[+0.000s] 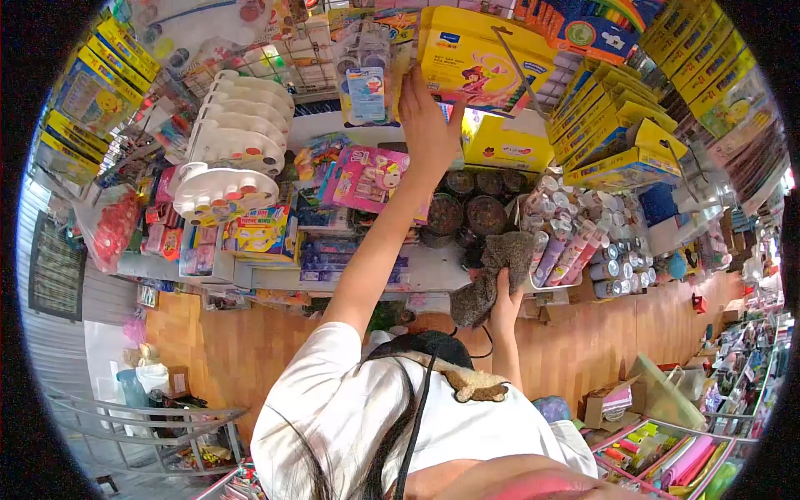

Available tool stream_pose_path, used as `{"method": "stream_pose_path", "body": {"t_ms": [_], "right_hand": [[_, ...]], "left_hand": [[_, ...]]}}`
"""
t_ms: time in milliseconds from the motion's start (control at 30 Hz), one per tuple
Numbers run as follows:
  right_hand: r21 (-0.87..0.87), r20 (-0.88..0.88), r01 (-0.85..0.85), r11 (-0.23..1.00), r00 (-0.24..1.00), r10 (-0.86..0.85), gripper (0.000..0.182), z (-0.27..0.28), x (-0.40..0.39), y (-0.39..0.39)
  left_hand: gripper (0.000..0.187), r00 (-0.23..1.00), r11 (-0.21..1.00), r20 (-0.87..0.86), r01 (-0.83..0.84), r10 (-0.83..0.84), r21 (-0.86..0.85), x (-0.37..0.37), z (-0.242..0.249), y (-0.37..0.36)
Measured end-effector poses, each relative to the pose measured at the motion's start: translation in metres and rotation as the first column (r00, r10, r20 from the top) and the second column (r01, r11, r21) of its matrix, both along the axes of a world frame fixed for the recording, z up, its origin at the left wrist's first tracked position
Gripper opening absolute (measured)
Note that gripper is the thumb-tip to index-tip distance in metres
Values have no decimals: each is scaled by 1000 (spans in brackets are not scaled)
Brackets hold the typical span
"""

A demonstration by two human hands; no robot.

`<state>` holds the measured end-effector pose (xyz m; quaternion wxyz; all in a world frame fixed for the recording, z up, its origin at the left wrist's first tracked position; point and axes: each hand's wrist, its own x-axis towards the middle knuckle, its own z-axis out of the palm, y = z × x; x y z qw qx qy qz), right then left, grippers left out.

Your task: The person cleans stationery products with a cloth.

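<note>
My left hand [429, 125] reaches up to a yellow box of colouring pens [479, 60]. Its fingers lie along the box's lower left edge, with the thumb at the front, so it grips that corner. Lower and to the right, my right hand [503, 304] is closed around a bunched grey-brown cloth [500, 271], which hangs beside a tray of glitter tubes [571, 250]. Black round tubs [467, 212] stand just behind the cloth. Beneath the yellow box sits another yellow carton [508, 143]. A pink packet [371, 179] lies left of my forearm.
White paint palettes [237, 142] hang at the left. Yellow boxes [604, 112] hang in a row at the right, near metal hooks. A wire grid [250, 67] backs the display. Behind me are a wooden floor [200, 333] and a bin of rolls [667, 458].
</note>
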<state>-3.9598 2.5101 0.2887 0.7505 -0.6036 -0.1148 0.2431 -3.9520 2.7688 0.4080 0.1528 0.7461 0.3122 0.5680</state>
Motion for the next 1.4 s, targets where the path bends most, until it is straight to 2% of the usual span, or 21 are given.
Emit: {"method": "stream_pose_path", "body": {"t_ms": [33,133,167,267,300,367,400,500,533,600,633,767,833,933,967,1067,1200,1233,1333,1367,1400], "right_hand": [[6,25,17,1000,1000,-17,46,-11,3,-2],[112,-111,-32,993,993,45,37,-18,6,-7],[122,-217,-60,991,972,86,38,18,-4,-7],[45,-85,57,997,995,-53,38,24,-6,-10],[65,-127,60,996,991,-52,40,37,-12,-12],[86,-115,36,996,993,-26,41,43,-13,-15],[91,-112,25,996,994,-14,42,41,-13,-17],[102,-36,64,993,998,-60,43,20,-1,-23],[157,-57,14,987,998,-5,41,18,2,-24],[254,-95,-79,964,990,106,38,18,5,-27],[260,-97,-49,964,992,77,40,17,6,-26],[256,-134,66,964,990,-32,44,13,4,-29],[252,-162,89,964,986,-48,44,18,4,-29],[157,-137,78,984,989,-56,45,3,13,-34],[173,-130,30,985,992,-7,44,8,13,-35],[124,-223,109,986,971,-79,44,50,-10,-31],[125,-188,143,982,975,-118,43,37,-5,-31],[124,-139,111,986,986,-94,43,22,5,-34],[182,-148,205,962,973,-179,43,33,-1,-32],[244,-163,196,950,974,-159,42,32,1,-33],[271,-146,220,937,972,-186,42,34,3,-34]], "left_hand": [[76,999,999,2,-38,38,-16,-1,4,-2],[74,996,995,20,-86,87,-41,1,10,-3],[73,995,995,32,-92,93,-41,3,12,-2],[67,996,994,73,-51,58,-95,21,-10,21],[58,963,954,120,-259,242,150,18,-4,15],[51,985,999,169,41,-36,-23,10,3,8],[47,975,986,199,125,-102,-108,8,5,7],[43,923,922,288,321,-255,-214,-4,8,-16],[43,892,884,327,399,-312,-245,-6,9,-21],[42,852,826,366,485,-374,-286,-7,2,-27],[42,830,791,388,526,-400,-311,-7,-1,-29],[42,693,707,497,678,-523,-200,-21,16,-45],[42,613,636,591,744,-524,-208,-26,26,-49],[42,653,633,545,729,-526,-262,-34,33,-53],[45,702,682,508,680,-499,-270,-34,31,-56],[47,613,568,604,767,-510,-298,-39,19,-66],[44,542,520,612,820,-575,-237,-56,10,-83],[39,553,568,597,801,-581,-189,-61,11,-92],[40,439,454,678,874,-589,-172,-74,5,-96],[40,411,430,696,888,-589,-160,-77,6,-98],[39,437,452,692,874,-574,-177,-80,9,-104]]}}
